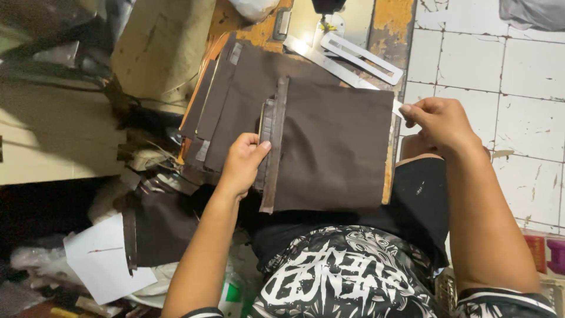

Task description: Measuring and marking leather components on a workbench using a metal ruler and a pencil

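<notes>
Cloth panel [335, 147], brown, light and limp by its look; left hand [242, 162] pinches its folded strip [274, 147] at 9 o'clock, right hand [440, 121] grips the 3 o'clock edge.

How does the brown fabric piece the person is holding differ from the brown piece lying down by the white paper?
The held fabric piece lies flat on the sewing table, gripped by the left hand and right hand; the lower piece sits untouched among clutter beside the white paper. The held one looks larger. Both are dark brown with a strip along the left edge.
</notes>
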